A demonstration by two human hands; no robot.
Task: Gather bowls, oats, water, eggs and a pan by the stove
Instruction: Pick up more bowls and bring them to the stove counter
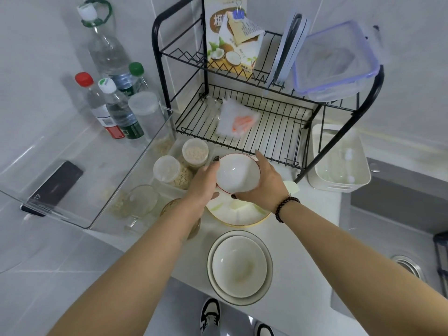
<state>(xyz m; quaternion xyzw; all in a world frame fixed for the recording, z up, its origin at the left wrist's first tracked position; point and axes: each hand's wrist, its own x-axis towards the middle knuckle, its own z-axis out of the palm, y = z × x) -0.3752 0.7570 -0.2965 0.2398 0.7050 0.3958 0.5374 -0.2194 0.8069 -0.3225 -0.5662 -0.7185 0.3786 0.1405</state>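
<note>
Head view: both forearms reach forward over the worktop (303, 238), meeting in front of the black dish rack (254, 132). The left hand (203, 183) curls round the left side of a small white bowl (237, 173) with a red-lined rim, its thumb tip hooked over the far rim. The right hand (266, 183), with a dark bead bracelet (286, 207) at the wrist, cups the right side, the forefinger laid up along the rim and the thumb pressed under the near edge. So both hands are closed on the bowl, which sits tilted, its opening turned towards the camera, held above a cream plate (240, 214).

The plate is largely covered by the hands and bowl. A brownish glass vessel under the left forearm is too hidden to identify. The clear bin (101, 190) at left blurs what lies behind its wall.

Nearer the person than the hands, two nested cream bowls (240, 267) stand at the worktop's front edge. Just left of the left hand stand jars of oats (194, 154), and farther left a cluster of water bottles (118, 107) against the wall.
</note>
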